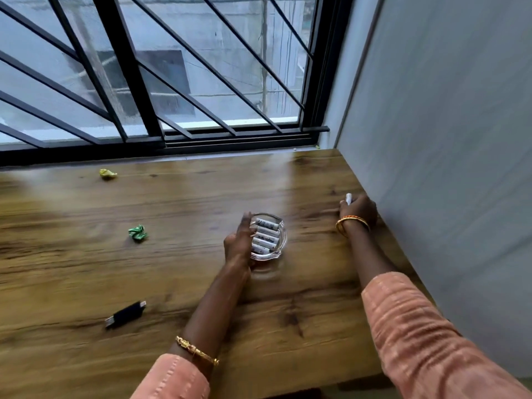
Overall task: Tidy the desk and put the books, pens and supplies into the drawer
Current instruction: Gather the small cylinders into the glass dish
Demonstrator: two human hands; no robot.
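Note:
A clear glass dish (pixel 281 226) with several white batteries (pixel 266 237) in it sits mid-desk. My left hand (pixel 239 243) grips its left rim, thumb over the edge. Far right, near the wall, my right hand (pixel 359 210) is curled round a small white cylinder (pixel 348 198) whose tip sticks out above my fingers; it looks like another battery. A black USB stick (pixel 125 314) lies at the left front of the wooden desk (pixel 172 269). No drawer, book or pen is in view.
A crumpled green wrapper (pixel 138 233) lies left of the dish and a crumpled yellow one (pixel 107 173) near the barred window (pixel 144 82) at the back. A grey wall (pixel 446 139) bounds the desk on the right.

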